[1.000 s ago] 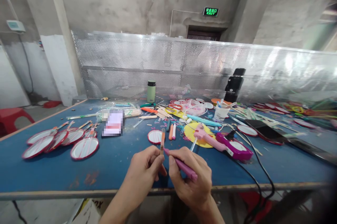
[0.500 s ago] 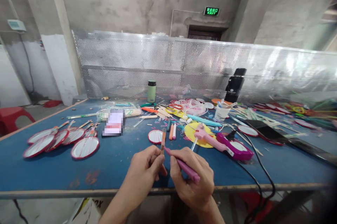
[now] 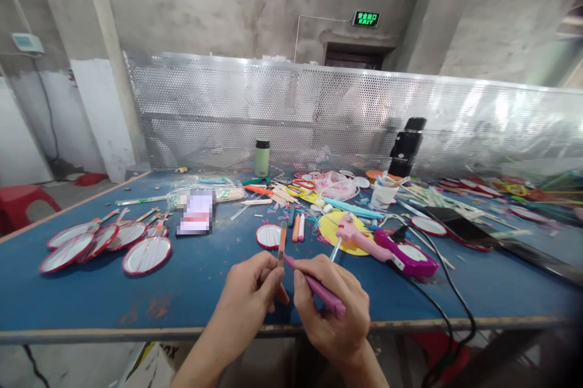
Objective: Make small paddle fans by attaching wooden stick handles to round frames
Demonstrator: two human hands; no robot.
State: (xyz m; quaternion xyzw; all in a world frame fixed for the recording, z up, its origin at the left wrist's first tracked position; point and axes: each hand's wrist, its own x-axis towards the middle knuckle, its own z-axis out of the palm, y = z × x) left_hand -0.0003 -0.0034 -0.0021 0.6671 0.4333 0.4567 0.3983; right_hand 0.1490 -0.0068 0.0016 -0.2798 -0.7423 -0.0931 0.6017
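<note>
Upright in my left hand, pinched between thumb and fingers, is a flat wooden craft stick with orange-brown colouring; its lower end is partly hidden by the fingers. My right hand grips a pink-purple marker like a pen. The marker's tip meets the right side of the stick, or comes very close to it. Just beyond the stick lies a small white disc with a red rim. An orange marker and a pale pink one lie to its right.
Several red-rimmed discs on sticks overlap at the left, near a phone. A pink glue gun rests over a yellow disc, its cable trailing off the front edge. A green bottle and white cup stand behind.
</note>
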